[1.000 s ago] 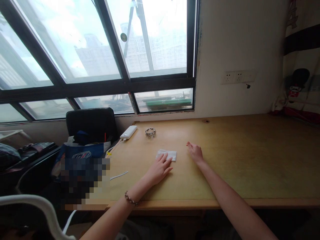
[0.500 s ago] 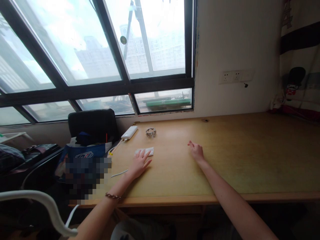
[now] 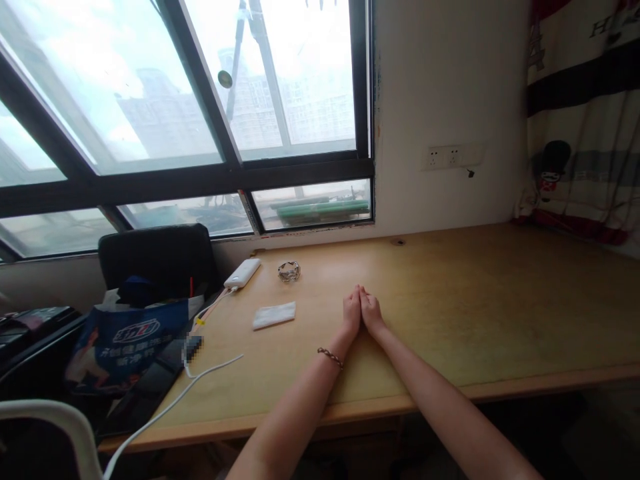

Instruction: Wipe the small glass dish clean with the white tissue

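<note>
A: Grip state?
B: Left hand [image 3: 352, 312] and right hand [image 3: 371, 310] are brought together above the tabletop [image 3: 450, 300], fingertips touching. Finger opening can't be told; nor can anything held between the palms.
A: Tissue [image 3: 275, 315]?
B: Laid flat, left of both hands, untouched. Silvery band [image 3: 289, 271] is set beyond it, power bank [image 3: 243, 273] near the left edge.
A: Risks?
B: Tissue might be creased or shifted if brushed by the left hand; it looks thin. White cable [image 3: 215, 368] could be snagged by a wide leftward sweep. Band could be knocked by an overlong reach.
</note>
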Motion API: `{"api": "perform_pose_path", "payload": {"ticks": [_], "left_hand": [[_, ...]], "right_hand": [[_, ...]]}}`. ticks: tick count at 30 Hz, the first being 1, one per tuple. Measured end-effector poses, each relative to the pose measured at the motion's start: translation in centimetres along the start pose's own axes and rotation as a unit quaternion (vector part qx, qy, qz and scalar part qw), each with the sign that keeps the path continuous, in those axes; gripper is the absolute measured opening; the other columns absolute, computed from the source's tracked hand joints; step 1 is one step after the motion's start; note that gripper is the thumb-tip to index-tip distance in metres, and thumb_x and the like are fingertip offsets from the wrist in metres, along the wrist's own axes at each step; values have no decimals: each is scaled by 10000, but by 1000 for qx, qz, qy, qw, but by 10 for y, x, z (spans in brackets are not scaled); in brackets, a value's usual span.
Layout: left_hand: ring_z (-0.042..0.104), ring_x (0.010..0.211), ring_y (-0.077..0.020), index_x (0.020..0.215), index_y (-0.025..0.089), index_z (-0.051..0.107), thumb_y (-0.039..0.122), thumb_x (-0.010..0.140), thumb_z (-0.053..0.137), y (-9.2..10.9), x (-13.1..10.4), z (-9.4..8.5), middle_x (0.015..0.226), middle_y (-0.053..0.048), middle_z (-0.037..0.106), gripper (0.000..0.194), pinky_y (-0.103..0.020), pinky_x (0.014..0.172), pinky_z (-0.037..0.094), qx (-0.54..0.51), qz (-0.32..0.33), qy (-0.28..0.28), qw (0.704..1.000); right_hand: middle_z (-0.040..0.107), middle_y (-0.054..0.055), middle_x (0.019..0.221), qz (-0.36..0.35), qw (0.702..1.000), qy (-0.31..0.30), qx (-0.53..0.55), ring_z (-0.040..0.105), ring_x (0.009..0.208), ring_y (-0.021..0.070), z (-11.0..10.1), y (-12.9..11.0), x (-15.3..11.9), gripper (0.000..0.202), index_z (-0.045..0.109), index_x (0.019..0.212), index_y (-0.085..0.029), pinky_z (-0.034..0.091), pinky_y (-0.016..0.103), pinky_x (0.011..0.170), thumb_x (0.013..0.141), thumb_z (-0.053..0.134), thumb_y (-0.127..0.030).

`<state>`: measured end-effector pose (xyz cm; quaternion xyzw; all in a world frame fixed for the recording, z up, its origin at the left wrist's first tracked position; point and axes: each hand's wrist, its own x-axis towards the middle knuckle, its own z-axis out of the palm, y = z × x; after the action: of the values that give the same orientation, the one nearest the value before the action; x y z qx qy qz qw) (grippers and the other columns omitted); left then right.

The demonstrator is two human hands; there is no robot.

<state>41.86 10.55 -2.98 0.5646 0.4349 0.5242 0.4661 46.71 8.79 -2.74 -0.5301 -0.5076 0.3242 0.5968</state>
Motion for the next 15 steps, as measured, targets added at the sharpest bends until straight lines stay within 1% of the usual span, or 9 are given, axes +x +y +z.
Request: {"api": "perform_pose_path", "payload": {"ticks": [3,5,8,15], "left_hand": [[533,626,-147,634,117,574,484,738,392,-8,-4,-4,626,-53,594,422,-252,604,421,-6,22,-17,1000],[523,610,-142,635,124,565,467,727,417,-9,-6,-10,613,-41,583,385,-248,596,416,-7,29,-28,999],[508,582,-138,613,128,550,452,722,423,-7,-7,-16,588,-37,565,365,-244,573,406,4,30,-23,999],[490,570,-134,600,132,538,416,737,406,-4,-7,-14,580,-34,552,341,-235,555,391,28,39,-20,999]], "right_hand": [[641,90,654,-4,1000,-9,-1,589,627,168,-5,3,-2,603,599,637,-143,441,250,575,786,196,-566],[642,92,660,-20,999,-22,-36,591,641,172,-6,2,-4,603,596,615,-147,438,251,585,790,197,-564],[640,92,658,-46,995,-34,-77,593,652,175,-3,1,-7,600,593,596,-151,434,251,600,797,201,-559],[620,82,589,-64,992,-30,-100,581,596,165,-4,-1,-6,605,580,550,-152,417,240,561,806,199,-546]]}}
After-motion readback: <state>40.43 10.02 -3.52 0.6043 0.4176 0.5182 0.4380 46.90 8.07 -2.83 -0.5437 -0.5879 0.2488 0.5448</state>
